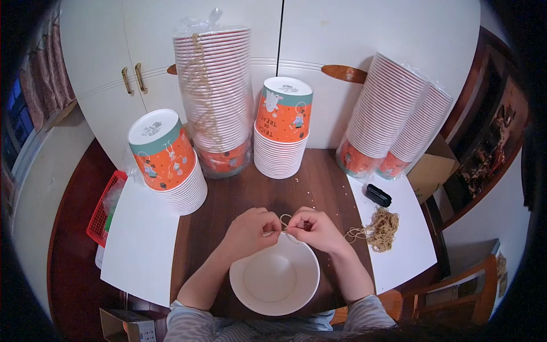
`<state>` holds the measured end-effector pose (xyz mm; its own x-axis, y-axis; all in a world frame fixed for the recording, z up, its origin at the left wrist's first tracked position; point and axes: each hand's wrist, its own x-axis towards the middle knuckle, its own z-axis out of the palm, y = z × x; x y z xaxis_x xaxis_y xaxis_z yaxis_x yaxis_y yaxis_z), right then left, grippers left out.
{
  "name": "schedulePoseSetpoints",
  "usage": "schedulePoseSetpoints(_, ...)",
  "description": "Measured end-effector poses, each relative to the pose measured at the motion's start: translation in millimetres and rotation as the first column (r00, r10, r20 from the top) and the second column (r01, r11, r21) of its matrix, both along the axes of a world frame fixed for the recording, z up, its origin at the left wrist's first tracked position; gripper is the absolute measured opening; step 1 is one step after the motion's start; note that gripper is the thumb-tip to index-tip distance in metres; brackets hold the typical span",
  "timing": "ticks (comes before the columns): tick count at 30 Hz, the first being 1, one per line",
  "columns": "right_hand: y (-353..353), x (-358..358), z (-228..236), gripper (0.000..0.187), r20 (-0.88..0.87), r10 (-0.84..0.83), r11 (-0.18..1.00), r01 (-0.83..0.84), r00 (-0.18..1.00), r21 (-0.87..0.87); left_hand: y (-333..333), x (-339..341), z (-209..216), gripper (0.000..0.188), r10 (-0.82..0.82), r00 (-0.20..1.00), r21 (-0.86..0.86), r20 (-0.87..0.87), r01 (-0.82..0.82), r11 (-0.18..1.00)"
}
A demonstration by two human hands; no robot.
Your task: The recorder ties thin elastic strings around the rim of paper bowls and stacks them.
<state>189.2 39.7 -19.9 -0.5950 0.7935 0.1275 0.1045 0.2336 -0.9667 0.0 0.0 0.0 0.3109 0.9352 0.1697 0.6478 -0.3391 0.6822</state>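
A white paper bucket (308, 279) stands before me at the table's near edge, its mouth facing up. At its far rim my left hand (254, 228) and my right hand (313, 229) come close together, fingers pinched. Between them runs a thin tan cord (284, 216), with a small loop showing just beyond the fingertips. Both hands grip this cord, and the part at the rim is largely hidden by the fingers. To the right of my right hand lies a loose tangle of tan cord (383, 229) on the white table side.
Upside-down orange-and-green bucket stacks stand at the left (165, 159) and middle back (283, 119). Taller plastic-wrapped stacks rise behind (213, 91) and at the right (387, 108). A black object (378, 195) lies near the tangle. A red basket (97, 216) sits beyond the table's left edge.
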Motion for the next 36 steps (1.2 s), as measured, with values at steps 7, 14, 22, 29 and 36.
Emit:
schedulePoseSetpoints(7, -0.6, 0.9, -2.5, 0.005, -0.002, 0.025, 1.000, -0.025, 1.000, 0.001, -3.7, 5.6, -2.0, 0.007, 0.060, 0.959, -0.115, 0.278, -0.029, 0.993)
schedulePoseSetpoints(14, 0.1, 1.8, -1.9, 0.005, -0.036, 0.053, 0.998, -0.053, 0.998, -0.020, -2.7, 6.7, 3.3, 0.006, 0.067, 0.912, -0.250, 0.405, 0.040, 0.967)
schedulePoseSetpoints(22, 1.3, 2.2, -1.5, 0.004, -0.037, 0.042, 0.999, -0.042, 0.998, 0.009, 0.7, 4.7, 3.0, 0.012, 0.086, 0.861, -0.400, 0.501, 0.142, 0.905)
schedulePoseSetpoints(29, -0.6, 0.6, -0.8, 0.005, -0.020, 0.018, 0.998, -0.017, 1.000, 0.055, 1.6, 4.8, 0.2, 0.012, 0.062, 0.887, -0.361, 0.458, 0.122, 0.925)
schedulePoseSetpoints(36, -2.3, -0.3, 0.8, 0.007, 0.036, -0.030, 0.990, 0.025, 0.999, 0.137, 2.1, 4.6, -2.9, 0.010, 0.038, 0.879, -0.325, 0.475, 0.135, 0.936)
